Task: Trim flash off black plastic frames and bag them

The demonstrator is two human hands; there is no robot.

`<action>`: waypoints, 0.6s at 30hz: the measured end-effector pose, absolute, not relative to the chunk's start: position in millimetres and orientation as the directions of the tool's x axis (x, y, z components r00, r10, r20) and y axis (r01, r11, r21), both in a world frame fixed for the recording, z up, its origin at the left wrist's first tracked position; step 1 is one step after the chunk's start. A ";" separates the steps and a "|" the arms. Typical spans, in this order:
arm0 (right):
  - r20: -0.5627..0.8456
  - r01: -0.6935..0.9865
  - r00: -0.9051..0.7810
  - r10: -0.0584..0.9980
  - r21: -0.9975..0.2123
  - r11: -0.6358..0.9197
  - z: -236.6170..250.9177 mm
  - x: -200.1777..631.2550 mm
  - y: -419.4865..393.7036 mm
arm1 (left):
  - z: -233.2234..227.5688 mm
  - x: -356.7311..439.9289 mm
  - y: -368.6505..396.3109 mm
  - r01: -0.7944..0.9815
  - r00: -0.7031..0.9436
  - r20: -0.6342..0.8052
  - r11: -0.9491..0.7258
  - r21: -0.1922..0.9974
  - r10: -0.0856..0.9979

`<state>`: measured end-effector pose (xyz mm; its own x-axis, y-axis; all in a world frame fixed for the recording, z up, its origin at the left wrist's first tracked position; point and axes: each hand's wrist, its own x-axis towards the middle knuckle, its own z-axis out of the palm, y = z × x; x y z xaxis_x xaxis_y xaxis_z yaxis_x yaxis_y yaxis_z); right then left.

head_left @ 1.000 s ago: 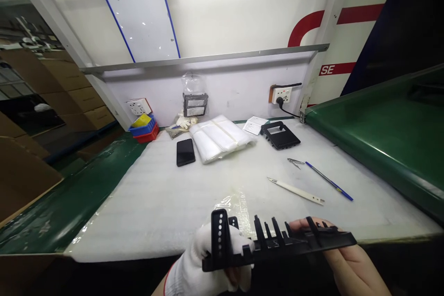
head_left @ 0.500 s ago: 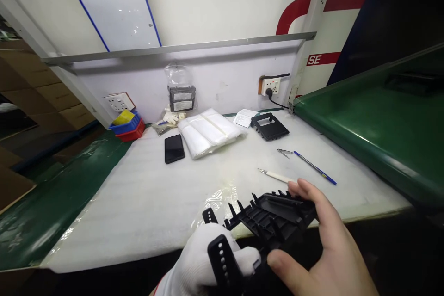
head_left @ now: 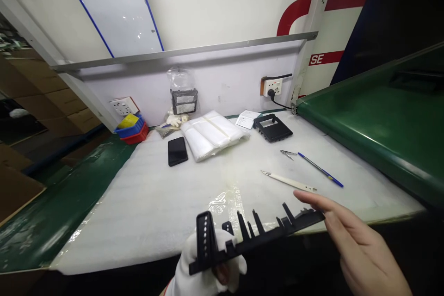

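Observation:
A black plastic frame (head_left: 274, 237) is held edge-on above the table's front edge, its thin pegs pointing up and two perforated tabs standing at its left end. My left hand (head_left: 204, 268), in a white glove, is closed around that left end from below. At the other end, my bare right hand (head_left: 364, 245) grips the frame's corner, the fingers reaching over its far side and the thumb close to the tip. Just beyond the right fingers lies a craft knife (head_left: 287, 181) with a pale handle. The frame's underside is mostly hidden.
Tweezers (head_left: 288, 154) and a blue pen (head_left: 321, 169) lie right of centre. Behind are another black frame (head_left: 274, 128), a folded paper (head_left: 247, 119), a stack of white plastic bags (head_left: 213, 135) and a phone (head_left: 177, 151). Small blue and red bins (head_left: 133, 132) stand back left.
The black frame has turned from showing its ribbed inside to edge-on. My right hand has shifted right, to the frame's end. The view has swung slightly.

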<state>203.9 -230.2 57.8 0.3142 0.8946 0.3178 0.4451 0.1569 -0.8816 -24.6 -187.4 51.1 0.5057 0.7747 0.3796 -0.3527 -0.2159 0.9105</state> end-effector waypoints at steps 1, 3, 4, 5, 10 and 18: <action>0.269 0.381 0.252 0.930 -0.911 0.160 50.3 207.4 -228.7 | 51.1 -26.5 -187.3 -0.371 0.508 0.343 -0.159 0.915 0.790; 0.183 0.195 0.129 0.975 -0.968 0.156 36.6 210.2 -226.2 | 51.3 -28.6 -187.1 -0.386 0.518 0.304 -0.099 0.917 0.800; 0.152 0.082 0.086 0.985 -0.986 0.145 31.3 209.3 -225.4 | 51.7 -28.6 -187.1 -0.388 0.516 0.301 -0.094 0.917 0.802; 0.119 -0.035 0.060 0.991 -0.992 0.121 27.5 207.0 -225.0 | 52.3 -28.2 -187.2 -0.383 0.512 0.305 -0.105 0.918 0.803; 0.005 -0.326 0.051 0.999 -0.945 0.022 25.5 194.4 -225.5 | 54.5 -29.4 -185.6 -0.260 0.532 0.347 -0.241 0.935 0.772; 0.410 0.425 0.270 0.871 -0.863 0.274 55.8 208.2 -229.0 | 44.7 -55.8 -172.4 0.297 0.071 0.538 -0.533 0.792 0.840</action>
<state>208.2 -229.0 55.8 0.2697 0.8714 0.4099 0.4246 0.2744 -0.8628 -55.8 -172.4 44.7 0.0712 0.8399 0.5381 0.2974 -0.5328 0.7923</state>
